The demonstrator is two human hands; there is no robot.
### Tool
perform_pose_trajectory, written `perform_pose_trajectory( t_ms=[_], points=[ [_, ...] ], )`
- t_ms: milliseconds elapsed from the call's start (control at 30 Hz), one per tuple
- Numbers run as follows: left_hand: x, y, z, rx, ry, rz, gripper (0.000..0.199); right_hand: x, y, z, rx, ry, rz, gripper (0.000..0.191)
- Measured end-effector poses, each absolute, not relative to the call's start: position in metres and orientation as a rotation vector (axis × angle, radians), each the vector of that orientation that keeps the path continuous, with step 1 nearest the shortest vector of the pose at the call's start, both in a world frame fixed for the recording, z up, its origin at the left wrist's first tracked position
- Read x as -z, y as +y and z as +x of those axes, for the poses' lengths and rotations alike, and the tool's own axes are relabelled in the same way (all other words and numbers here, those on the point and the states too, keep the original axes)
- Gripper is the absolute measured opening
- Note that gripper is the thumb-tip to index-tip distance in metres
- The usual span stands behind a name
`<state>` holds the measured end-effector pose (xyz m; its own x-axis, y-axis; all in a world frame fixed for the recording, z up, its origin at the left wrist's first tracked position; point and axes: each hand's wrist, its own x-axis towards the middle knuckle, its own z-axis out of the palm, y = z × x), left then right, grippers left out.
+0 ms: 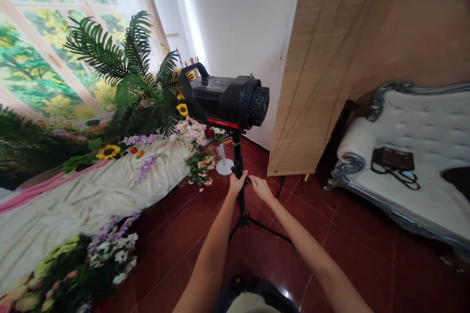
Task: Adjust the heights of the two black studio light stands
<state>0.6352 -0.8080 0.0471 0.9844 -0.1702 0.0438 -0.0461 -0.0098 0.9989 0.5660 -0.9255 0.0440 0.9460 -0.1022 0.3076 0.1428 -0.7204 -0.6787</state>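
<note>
A black studio light (223, 100) with a red label strip and a top handle sits on a black light stand (242, 205). Its perforated front end points to the right. My left hand (237, 185) is closed around the stand's pole, a little below the light. Close beside it, my right hand (261, 189) has its fingers curled and pinched at the right side of the pole. What those fingertips hold, possibly a small dark knob on the stand, is too small to make out. The stand's legs spread on the floor below my hands.
Left is a platform draped in cream cloth (161, 161), with flowers (113, 254) and palm leaves (135, 54). A white round-based post (223, 166) stands behind the light stand. A bamboo blind (304, 83) hangs right of it. A tufted sofa (433, 117) holds a brown bag (397, 159).
</note>
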Motion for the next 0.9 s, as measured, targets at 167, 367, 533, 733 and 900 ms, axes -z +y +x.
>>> perform_pose_trajectory(
  t_ms=[167,367,533,733,900],
  points=[
    [-0.053,-0.809,0.630,0.086,-0.171,1.580,0.041,-0.045,-0.920,0.565,0.385,0.147,-2.117,0.053],
    [-0.058,-0.813,0.623,0.045,-0.135,1.530,0.041,-0.054,-0.925,0.564,0.248,0.133,-2.042,0.057],
    [-0.058,-0.818,0.622,0.019,-0.137,1.541,0.042,-0.055,-0.928,0.562,0.151,0.098,-2.044,0.061],
    [-0.033,-0.811,0.580,-0.213,-0.096,1.528,0.043,-0.052,-0.935,0.557,0.138,0.062,-2.119,0.062],
    [0.041,-0.749,0.473,-0.003,0.206,1.518,0.034,-0.049,-0.936,0.549,0.150,0.082,-2.155,0.069]
  ],
)
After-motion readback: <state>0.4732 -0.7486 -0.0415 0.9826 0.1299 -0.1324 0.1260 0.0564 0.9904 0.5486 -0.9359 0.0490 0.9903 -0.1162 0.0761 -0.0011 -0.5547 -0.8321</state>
